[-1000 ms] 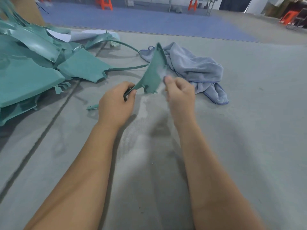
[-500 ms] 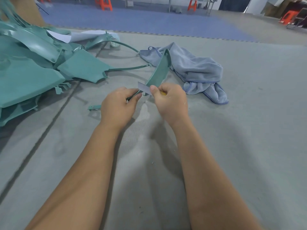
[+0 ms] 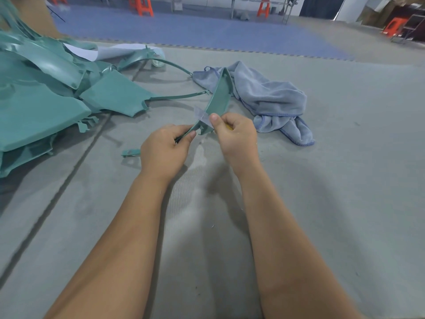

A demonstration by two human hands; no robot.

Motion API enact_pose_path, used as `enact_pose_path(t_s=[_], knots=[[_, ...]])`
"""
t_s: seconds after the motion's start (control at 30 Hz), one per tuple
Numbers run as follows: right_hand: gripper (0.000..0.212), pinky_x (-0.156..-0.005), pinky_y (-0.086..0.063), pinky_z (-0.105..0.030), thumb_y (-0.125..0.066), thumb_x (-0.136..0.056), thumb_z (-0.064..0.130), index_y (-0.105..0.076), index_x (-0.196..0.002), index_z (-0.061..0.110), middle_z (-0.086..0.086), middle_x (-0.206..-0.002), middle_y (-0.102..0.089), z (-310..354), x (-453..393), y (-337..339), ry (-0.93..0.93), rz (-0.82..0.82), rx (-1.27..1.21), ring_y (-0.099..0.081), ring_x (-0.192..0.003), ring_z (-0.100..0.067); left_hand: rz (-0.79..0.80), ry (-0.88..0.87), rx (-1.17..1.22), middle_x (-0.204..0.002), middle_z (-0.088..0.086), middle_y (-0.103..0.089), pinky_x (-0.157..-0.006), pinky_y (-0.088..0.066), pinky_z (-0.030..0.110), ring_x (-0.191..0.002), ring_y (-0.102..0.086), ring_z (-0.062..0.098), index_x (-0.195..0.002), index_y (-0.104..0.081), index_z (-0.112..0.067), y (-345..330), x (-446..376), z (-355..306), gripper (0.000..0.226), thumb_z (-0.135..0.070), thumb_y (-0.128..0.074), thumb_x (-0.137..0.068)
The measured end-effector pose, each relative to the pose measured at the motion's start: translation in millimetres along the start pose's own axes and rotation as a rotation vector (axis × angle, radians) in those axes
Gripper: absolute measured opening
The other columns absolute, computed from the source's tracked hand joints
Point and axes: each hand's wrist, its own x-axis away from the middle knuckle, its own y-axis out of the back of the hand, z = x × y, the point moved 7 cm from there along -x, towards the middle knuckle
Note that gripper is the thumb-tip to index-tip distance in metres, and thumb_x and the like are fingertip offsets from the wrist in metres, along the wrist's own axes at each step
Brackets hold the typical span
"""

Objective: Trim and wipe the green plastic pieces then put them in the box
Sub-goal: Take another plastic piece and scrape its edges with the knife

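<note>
A curved green plastic piece [image 3: 219, 95] stands edge-on above the grey mat, its tip pointing away from me. My left hand [image 3: 164, 150] pinches its thin lower end between thumb and fingers. My right hand [image 3: 235, 135] grips a small blade [image 3: 202, 115] with a yellow handle showing inside the fist, thumb on top. The blade lies against the lower edge of the piece. No box is in view.
A pile of large green plastic pieces [image 3: 46, 93] fills the left side. A crumpled blue-grey cloth [image 3: 271, 97] lies just behind the hands. A small green offcut [image 3: 131, 153] lies on the grey mat [image 3: 345, 180] left of my left hand.
The green piece has turned from flat-on to edge-on. My right hand has come in beside the left and brought the blade to the piece's lower edge.
</note>
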Motion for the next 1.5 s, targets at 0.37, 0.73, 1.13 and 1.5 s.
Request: enact_pose_path(t_s=[0.37, 0.73, 1.13, 1.5], knots=[[0.038, -0.054, -0.026, -0.025, -0.056, -0.098, 0.026, -0.049, -0.065, 0.010, 0.001, -0.059, -0.035, -20, -13, 39, -0.090, -0.217, -0.221, -0.028, -0.056, -0.009, 0.005, -0.033, -0.008, -0.077, -0.009, -0.062, -0.059, -0.037, 0.028, -0.073, -0.053, 0.013, -0.101, -0.071, -0.037, 3, 4, -3, 0.023, -0.043, -0.052, -0.088], [0.017, -0.051, -0.031, -0.018, -0.062, -0.095, 0.028, -0.052, -0.084, 0.021, 0.006, -0.061, -0.038, -8, -12, 47, -0.087, -0.188, -0.370, -0.032, -0.054, -0.008, 0.050, -0.059, -0.124, -0.075, -0.008, -0.055, -0.054, -0.030, 0.028, -0.071, -0.049, 0.017, -0.090, -0.052, -0.029, 6, -3, -3, 0.011, -0.036, -0.047, -0.097], [0.026, -0.049, -0.030, -0.015, -0.046, -0.103, 0.021, -0.062, -0.084, 0.015, 0.010, -0.053, -0.034, 13, -12, 33, 0.009, -0.037, -0.394, -0.033, -0.054, -0.009, 0.118, -0.126, -0.028, -0.071, -0.002, -0.054, -0.064, -0.042, 0.040, -0.071, -0.052, 0.016, -0.084, -0.061, -0.024, 4, 2, -10, 0.031, -0.046, -0.041, -0.093], [0.033, -0.054, -0.027, -0.024, -0.054, -0.098, 0.021, -0.058, -0.066, 0.021, 0.007, -0.052, -0.032, 14, -15, 31, 0.014, -0.024, -0.217, -0.030, -0.055, -0.012, 0.106, -0.113, 0.020, -0.073, -0.001, -0.056, -0.065, -0.044, 0.043, -0.073, -0.053, 0.019, -0.091, -0.064, -0.029, 4, 1, -8, 0.028, -0.046, -0.042, -0.093]])
